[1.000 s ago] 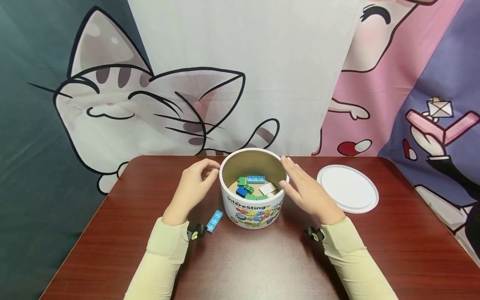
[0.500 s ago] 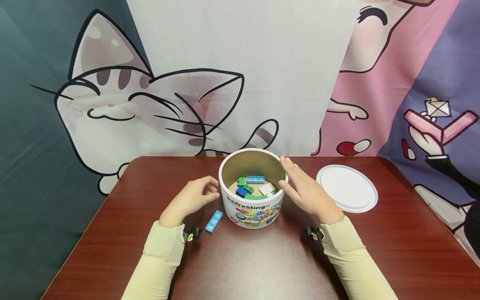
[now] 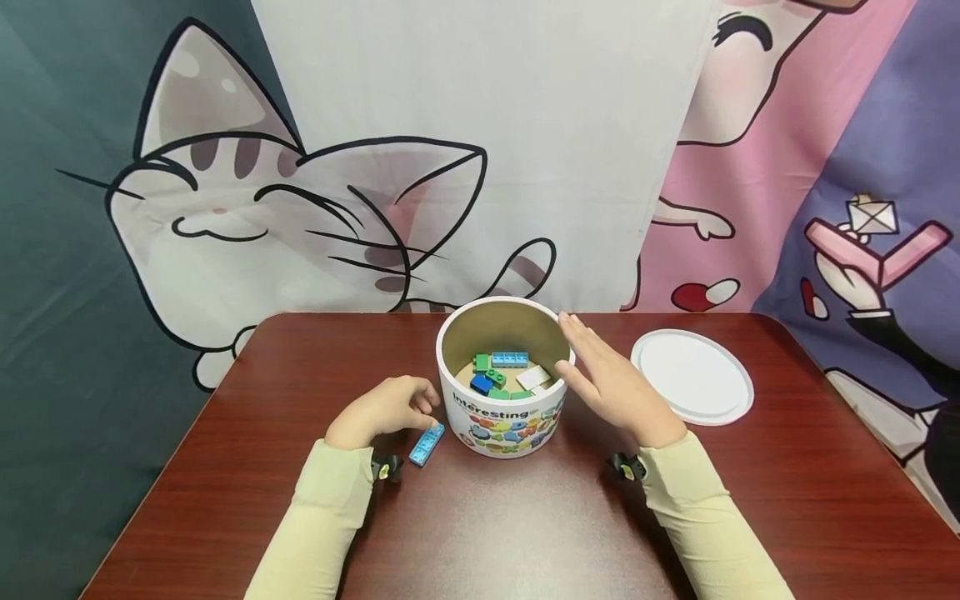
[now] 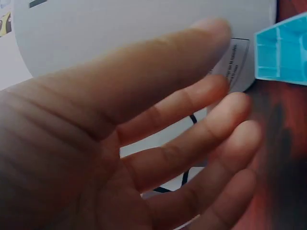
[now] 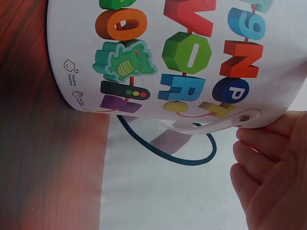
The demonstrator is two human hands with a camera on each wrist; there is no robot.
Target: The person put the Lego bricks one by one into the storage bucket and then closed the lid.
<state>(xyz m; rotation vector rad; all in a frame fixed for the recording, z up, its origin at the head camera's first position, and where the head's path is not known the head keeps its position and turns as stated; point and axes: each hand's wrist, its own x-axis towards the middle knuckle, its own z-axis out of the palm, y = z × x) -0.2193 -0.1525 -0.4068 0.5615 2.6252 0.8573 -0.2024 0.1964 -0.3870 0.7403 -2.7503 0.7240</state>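
Observation:
My left hand [image 3: 381,412] hovers beside the bucket with relaxed, slightly bent fingers and nothing between them. Just below its fingertips, a light blue toy brick [image 3: 427,445] lies on the table. In the left wrist view the brick's hollow side [image 4: 283,50] shows past the thumb, with a gap between. A round white bucket [image 3: 506,429] printed with colourful pictures stands uncovered in the middle. My right hand [image 3: 617,385] rests at its right rim, fingers straight. The right wrist view shows those fingertips [image 5: 254,136] at the rim near the handle's rivet [image 5: 243,118].
Inside the bucket lie several bricks: a light blue brick [image 3: 510,359], a dark blue brick [image 3: 482,384], green bricks [image 3: 496,378] and a white piece [image 3: 533,377]. A white round lid [image 3: 693,375] lies flat at the right. A cartoon-printed cloth [image 3: 480,75] hangs behind the table [image 3: 517,533].
My left hand has come down along the bucket's left side toward the light blue brick on the table. The right hand stays at the rim.

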